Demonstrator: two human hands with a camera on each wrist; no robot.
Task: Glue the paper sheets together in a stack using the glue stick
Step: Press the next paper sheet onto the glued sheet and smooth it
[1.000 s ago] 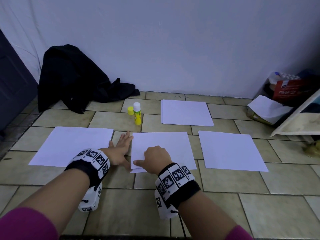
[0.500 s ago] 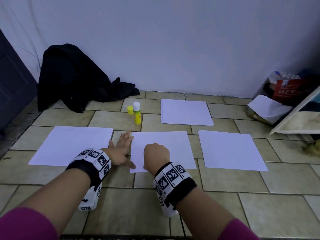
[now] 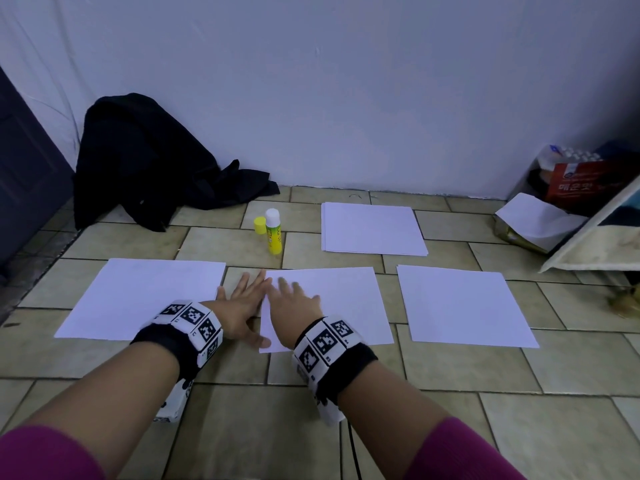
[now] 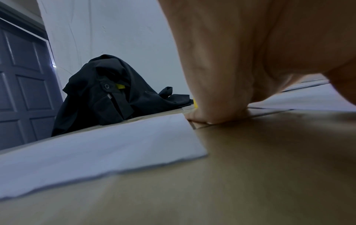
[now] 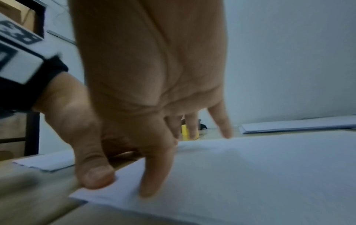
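Note:
Three white sheets lie in a row on the tiled floor: a left sheet [image 3: 145,296], a middle sheet [image 3: 343,303] and a right sheet [image 3: 460,303]. A paper stack [image 3: 372,228] sits behind them. The yellow glue stick [image 3: 273,233] stands uncapped behind the middle sheet, its yellow cap [image 3: 259,225] beside it. My right hand [image 3: 294,303] lies flat on the middle sheet's left part, fingers straight and spread. In the right wrist view the thumb [image 5: 94,172] and a finger press the middle sheet [image 5: 250,175] near its corner. My left hand [image 3: 242,303] rests flat on the tiles between the left and middle sheets, holding nothing.
A black garment [image 3: 145,168] is heaped against the wall at the back left, beside a dark door [image 3: 27,168]. At the right stand a red box [image 3: 585,181], a crumpled white paper [image 3: 533,223] and a leaning board [image 3: 595,240].
My right hand has uncurled from a fist at the middle sheet's near-left corner and now lies flat with fingers spread forward. The left hand has barely moved.

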